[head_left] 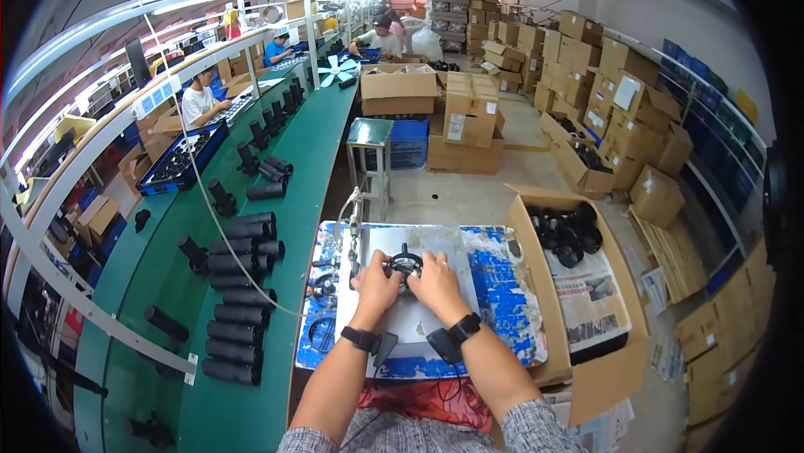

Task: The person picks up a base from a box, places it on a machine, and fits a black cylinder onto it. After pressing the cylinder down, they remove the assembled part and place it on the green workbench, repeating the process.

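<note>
Both my hands grip a round black plastic part (pixel 405 262) with a short stem at its far side. My left hand (pixel 377 284) closes on its left edge, thumb and fingers bent. My right hand (pixel 436 282) holds the opposite edge the same way. The part is over a silver metal plate (pixel 456 319) on a table with worn blue paint (pixel 501 285). Whether it touches the plate is hidden by my fingers. Left of the plate stands a metal fixture (pixel 354 239) with a hose. A black ring (pixel 322 334) lies at the table's left side.
An open carton (pixel 624 319) at the right holds black round parts (pixel 565 231) and newspaper. Black tubes (pixel 234 332) line the green bench (pixel 197 394) on the left. A small stool (pixel 370 131) and stacked cartons stand farther off. Several people sit along the bench.
</note>
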Demonstrator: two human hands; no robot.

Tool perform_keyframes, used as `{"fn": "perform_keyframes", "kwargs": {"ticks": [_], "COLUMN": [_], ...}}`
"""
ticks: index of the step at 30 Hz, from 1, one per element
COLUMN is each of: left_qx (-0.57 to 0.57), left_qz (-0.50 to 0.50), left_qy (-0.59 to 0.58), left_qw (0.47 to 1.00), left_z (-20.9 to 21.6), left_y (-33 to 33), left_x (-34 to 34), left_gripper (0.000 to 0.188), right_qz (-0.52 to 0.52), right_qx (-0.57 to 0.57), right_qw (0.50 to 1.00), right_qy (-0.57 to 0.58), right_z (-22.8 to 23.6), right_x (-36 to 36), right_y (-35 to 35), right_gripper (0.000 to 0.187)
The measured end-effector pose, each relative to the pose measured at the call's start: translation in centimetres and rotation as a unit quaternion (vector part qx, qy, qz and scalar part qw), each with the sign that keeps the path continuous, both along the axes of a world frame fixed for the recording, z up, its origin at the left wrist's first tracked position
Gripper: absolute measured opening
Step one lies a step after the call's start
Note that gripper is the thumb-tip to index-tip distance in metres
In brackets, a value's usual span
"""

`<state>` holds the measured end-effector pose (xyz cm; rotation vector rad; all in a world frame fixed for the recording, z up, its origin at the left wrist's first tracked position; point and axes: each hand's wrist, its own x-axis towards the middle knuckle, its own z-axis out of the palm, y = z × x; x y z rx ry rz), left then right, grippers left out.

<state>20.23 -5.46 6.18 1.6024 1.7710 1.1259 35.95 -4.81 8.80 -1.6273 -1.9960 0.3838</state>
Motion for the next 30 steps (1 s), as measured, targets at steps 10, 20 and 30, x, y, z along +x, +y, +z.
{"fn": "perform_keyframes", "kwargs": {"ticks": [10, 20, 30], "left_qx": [0.084, 0.089, 0.091], "left_qz": [0.015, 0.118, -0.070], "left_qy": [0.178, 0.322, 0.534], "left_qw": [0.980, 0.935, 0.837], "left_z": [-0.5, -1.4, -2.3], "left_y": [-1.2, 0.4, 5.1], "left_x": [-0.7, -17.4, -20.0], "left_gripper": [0.033, 0.028, 0.024], "right_qz": [0.086, 0.126, 0.098], "right_qx": [-0.021, 0.020, 0.001], "right_qw": [0.996, 0.992, 0.995], "right_qy": [0.015, -0.002, 0.008], "right_z": [-1.7, -0.4, -0.5], "right_x": [2.2, 2.1, 2.0], "right_y": [1.3, 0.0, -0.3], "right_gripper": [0.074, 0.092, 0.096]}}
